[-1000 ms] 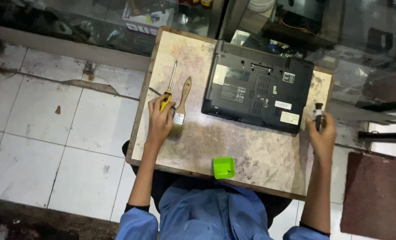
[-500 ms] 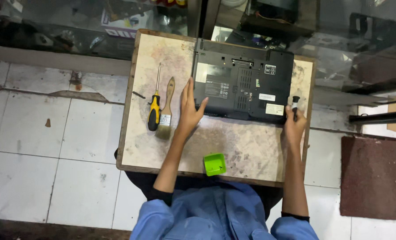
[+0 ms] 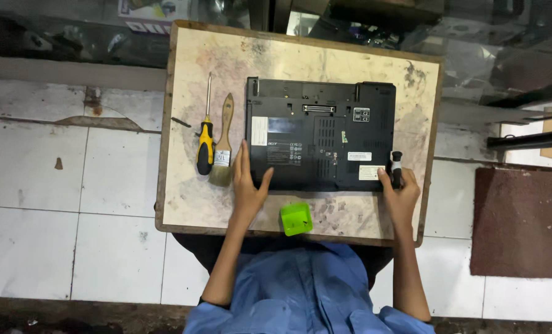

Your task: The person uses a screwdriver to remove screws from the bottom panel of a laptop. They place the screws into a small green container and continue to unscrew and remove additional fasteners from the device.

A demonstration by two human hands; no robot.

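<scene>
From above, a person in a blue shirt (image 3: 294, 297) sits at a small wooden board (image 3: 375, 62), its pale top stained, scuffed and edged with a worn brown rim. A black laptop (image 3: 320, 135) lies upside down at the centre of the board, its matte plastic base showing vent slots, a connector strip and several white and grey stickers.

The left hand (image 3: 249, 185) rests flat at the laptop's near left corner, fingers (image 3: 243, 158) spread and straight, thumb against the front edge, gripping nothing. The right hand (image 3: 401, 196) sits at the near right corner, fingers curled around a small black tool (image 3: 396, 168) that stands upright against the laptop's edge; what kind of tool it is cannot be made out.

To the left of the laptop, a screwdriver (image 3: 205, 133) with a yellow-and-black handle and a thin steel shaft lies just beside a paintbrush (image 3: 223, 143) with a wooden handle and pale bristles. A small bright green plastic tray (image 3: 296, 219), square and shallow, sits near the board's front edge between the two arms.

The board stands over a floor of dirty white tiles (image 3: 59, 185), cracked in places. A reddish-brown mat (image 3: 517, 222) lies to the right, and glass cabinet fronts (image 3: 474, 43) run along the top.
</scene>
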